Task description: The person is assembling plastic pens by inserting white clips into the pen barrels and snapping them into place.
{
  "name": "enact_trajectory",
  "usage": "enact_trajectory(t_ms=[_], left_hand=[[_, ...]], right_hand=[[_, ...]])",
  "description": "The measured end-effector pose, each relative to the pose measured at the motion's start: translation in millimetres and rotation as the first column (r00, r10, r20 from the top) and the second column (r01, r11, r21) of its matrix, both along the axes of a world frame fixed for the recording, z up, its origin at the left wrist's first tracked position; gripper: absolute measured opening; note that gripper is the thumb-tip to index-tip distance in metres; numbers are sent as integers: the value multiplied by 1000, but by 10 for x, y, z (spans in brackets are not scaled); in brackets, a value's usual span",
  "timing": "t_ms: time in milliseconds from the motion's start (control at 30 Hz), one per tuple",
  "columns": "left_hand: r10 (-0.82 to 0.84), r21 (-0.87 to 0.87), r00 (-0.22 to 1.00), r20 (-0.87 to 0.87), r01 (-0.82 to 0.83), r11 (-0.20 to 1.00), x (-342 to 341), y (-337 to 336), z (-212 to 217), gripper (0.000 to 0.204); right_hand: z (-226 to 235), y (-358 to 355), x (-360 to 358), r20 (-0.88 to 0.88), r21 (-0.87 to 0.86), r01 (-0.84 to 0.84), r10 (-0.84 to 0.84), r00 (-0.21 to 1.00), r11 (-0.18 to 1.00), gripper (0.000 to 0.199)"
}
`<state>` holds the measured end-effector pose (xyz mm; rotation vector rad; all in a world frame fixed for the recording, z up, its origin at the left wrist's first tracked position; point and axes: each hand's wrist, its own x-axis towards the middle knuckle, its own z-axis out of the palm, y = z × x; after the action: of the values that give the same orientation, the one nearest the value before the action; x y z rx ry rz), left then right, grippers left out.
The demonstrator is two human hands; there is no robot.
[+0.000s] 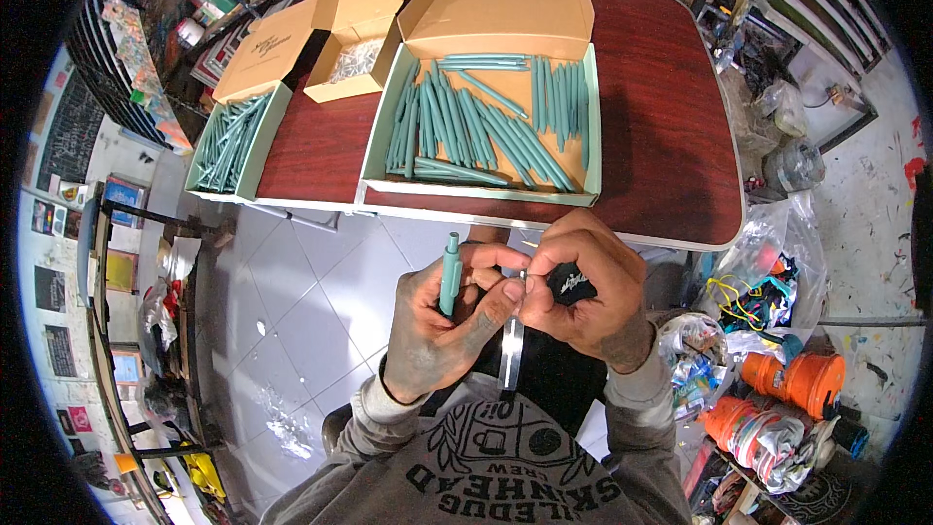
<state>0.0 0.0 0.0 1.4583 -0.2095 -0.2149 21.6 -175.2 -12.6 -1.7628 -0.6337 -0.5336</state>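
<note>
Left hand [437, 316] closed around teal pen barrel [450, 275], held upright below counter [671, 136] edge. Right hand [583, 292] pinched shut on small metal part [522, 277] beside barrel. Barrel likely light, stiff, smooth plastic; best gripped mid-shaft. Beyond: open box of teal barrels [486, 122], second box [231, 141] left, carton of small parts [355, 58]. Nothing obstructing.

Left hand [442, 316], right hand [583, 287] touching, fingers curled.

Single head view, looking steeply down, close over hands [515, 301], table [671, 136] beyond.
</note>
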Motion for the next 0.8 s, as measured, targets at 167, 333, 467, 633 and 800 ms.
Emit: enact_trajectory(t_ms=[167,333,467,633,800], left_hand=[[24,15,999,42,-25,1000,11,-11,44,33],[83,-24,991,107,-81,996,-1,-37,2,34],[100,-9,972,213,-100,995,0,4,-103,29],[99,25,985,141,-103,994,-9,17,-72,25],[102,38,982,162,-109,993,-32,-3,17,28]], right_hand=[[-3,-22,7,2,18,2,-2,1000,1000,20],[-9,-20,-24,-5,22,29,-29,1000,999,21],[4,21,-21,43,43,51,-53,998,998,20],[11,19,-39,17,58,36,-37,999,998,20],[0,41,-42,31,80,30,-32,999,996,19]])
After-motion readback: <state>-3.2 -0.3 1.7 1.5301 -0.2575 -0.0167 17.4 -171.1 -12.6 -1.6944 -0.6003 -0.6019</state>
